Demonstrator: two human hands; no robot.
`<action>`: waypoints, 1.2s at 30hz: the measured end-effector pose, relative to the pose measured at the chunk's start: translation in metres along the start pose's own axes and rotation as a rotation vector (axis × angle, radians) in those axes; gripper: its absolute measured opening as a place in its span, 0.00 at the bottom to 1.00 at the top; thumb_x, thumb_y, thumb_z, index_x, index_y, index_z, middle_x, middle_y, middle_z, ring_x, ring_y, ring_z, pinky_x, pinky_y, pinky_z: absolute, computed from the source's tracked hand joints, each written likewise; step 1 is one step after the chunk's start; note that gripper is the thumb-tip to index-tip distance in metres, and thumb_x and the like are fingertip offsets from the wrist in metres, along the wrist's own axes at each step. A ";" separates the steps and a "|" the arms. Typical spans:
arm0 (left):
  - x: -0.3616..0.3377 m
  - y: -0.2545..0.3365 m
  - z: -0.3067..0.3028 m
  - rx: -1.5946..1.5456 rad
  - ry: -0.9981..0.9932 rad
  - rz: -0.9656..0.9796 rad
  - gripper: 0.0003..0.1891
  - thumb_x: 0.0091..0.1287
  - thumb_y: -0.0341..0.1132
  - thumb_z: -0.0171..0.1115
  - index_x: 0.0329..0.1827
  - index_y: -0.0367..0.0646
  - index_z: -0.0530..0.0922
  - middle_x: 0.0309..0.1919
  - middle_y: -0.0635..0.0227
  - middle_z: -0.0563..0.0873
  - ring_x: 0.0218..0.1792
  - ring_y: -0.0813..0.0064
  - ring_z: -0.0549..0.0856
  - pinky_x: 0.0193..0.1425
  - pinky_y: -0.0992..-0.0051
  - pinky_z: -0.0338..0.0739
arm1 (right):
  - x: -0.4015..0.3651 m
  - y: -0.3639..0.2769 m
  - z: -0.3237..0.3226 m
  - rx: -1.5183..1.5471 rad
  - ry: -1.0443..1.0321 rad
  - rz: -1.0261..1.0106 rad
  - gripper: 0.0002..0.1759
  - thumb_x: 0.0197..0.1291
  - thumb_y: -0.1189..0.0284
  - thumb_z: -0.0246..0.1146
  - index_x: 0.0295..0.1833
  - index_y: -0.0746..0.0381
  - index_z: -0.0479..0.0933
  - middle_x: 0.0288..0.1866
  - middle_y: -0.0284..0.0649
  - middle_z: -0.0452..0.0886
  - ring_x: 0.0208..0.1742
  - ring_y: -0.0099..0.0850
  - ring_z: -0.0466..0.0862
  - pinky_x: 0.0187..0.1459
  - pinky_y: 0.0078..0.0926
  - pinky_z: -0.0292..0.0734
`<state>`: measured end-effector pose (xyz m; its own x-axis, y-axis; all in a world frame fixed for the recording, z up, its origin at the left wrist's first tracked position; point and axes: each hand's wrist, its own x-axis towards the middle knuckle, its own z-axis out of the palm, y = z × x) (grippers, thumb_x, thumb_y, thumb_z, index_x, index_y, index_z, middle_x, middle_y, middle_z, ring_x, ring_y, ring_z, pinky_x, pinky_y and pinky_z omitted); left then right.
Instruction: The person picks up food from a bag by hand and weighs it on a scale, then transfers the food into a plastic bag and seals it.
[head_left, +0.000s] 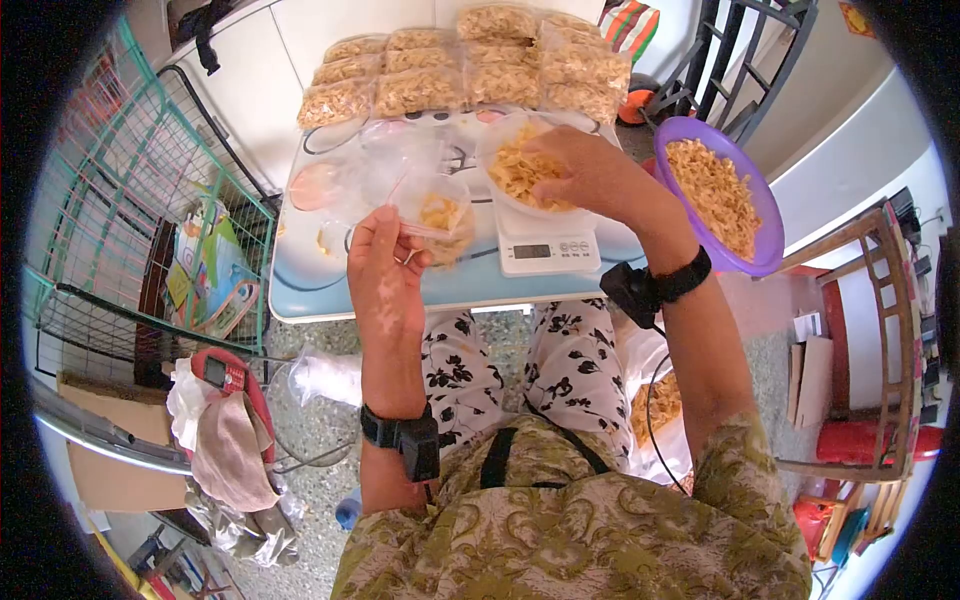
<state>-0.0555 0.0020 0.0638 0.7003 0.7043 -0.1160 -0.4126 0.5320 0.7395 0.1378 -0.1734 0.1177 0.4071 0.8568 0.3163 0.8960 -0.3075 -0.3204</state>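
Note:
My left hand (386, 265) pinches the edge of a clear plastic bag (452, 196) between thumb and fingers. Some yellow dried pieces (440, 212) show inside that bag, low over the table. My right hand (590, 172) reaches from the right into a translucent bowl (486, 150), its fingers curled on the yellow dried pieces (520, 172) there; the fingertips are partly hidden. Under the bowl is a white digital scale (548, 252), its display too small to read. More clear bags (345, 180) lie loosely on the table left of the bowl.
Filled bags (418, 80) stand stacked along the table's back edge. A purple basin (768, 215) of pale dried pieces is at the right. A wire cage rack (130, 200) stands left, and a red stool (262, 395) holding a cloth and phone sits lower left.

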 end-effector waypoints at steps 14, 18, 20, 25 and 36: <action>-0.006 0.004 0.003 0.009 -0.020 0.016 0.08 0.68 0.37 0.61 0.41 0.43 0.75 0.26 0.76 0.77 0.26 0.85 0.76 0.28 0.83 0.71 | 0.015 0.002 0.003 -0.180 0.030 0.020 0.14 0.55 0.69 0.60 0.46 0.61 0.79 0.41 0.48 0.81 0.45 0.45 0.80 0.47 0.39 0.75; -0.004 0.001 0.001 0.014 -0.015 0.008 0.07 0.68 0.37 0.61 0.41 0.44 0.75 0.26 0.76 0.77 0.26 0.85 0.76 0.28 0.83 0.71 | 0.010 0.009 -0.007 -0.047 0.249 0.018 0.11 0.57 0.69 0.63 0.45 0.62 0.80 0.34 0.42 0.82 0.35 0.32 0.81 0.38 0.30 0.76; -0.003 -0.002 -0.001 0.021 -0.054 -0.011 0.07 0.67 0.37 0.62 0.43 0.46 0.76 0.29 0.76 0.78 0.30 0.83 0.77 0.32 0.79 0.73 | 0.010 0.008 -0.014 0.108 0.281 0.229 0.14 0.58 0.62 0.62 0.40 0.62 0.80 0.32 0.45 0.82 0.33 0.38 0.83 0.36 0.33 0.78; -0.006 -0.005 0.006 0.008 -0.050 0.003 0.07 0.68 0.37 0.61 0.41 0.44 0.76 0.26 0.76 0.77 0.26 0.85 0.76 0.29 0.83 0.71 | 0.003 0.002 -0.022 0.597 0.308 0.437 0.12 0.60 0.66 0.63 0.41 0.63 0.80 0.29 0.36 0.80 0.29 0.23 0.80 0.28 0.19 0.74; -0.006 -0.006 0.009 0.005 -0.058 -0.013 0.08 0.67 0.38 0.62 0.42 0.45 0.76 0.27 0.76 0.78 0.27 0.85 0.76 0.29 0.83 0.72 | -0.004 0.013 -0.009 1.557 0.488 0.493 0.07 0.64 0.72 0.61 0.45 0.63 0.78 0.30 0.34 0.79 0.28 0.22 0.80 0.26 0.15 0.74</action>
<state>-0.0524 -0.0097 0.0658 0.7380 0.6692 -0.0870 -0.4005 0.5382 0.7416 0.1496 -0.1851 0.1205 0.8501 0.5236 0.0558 -0.2099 0.4342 -0.8760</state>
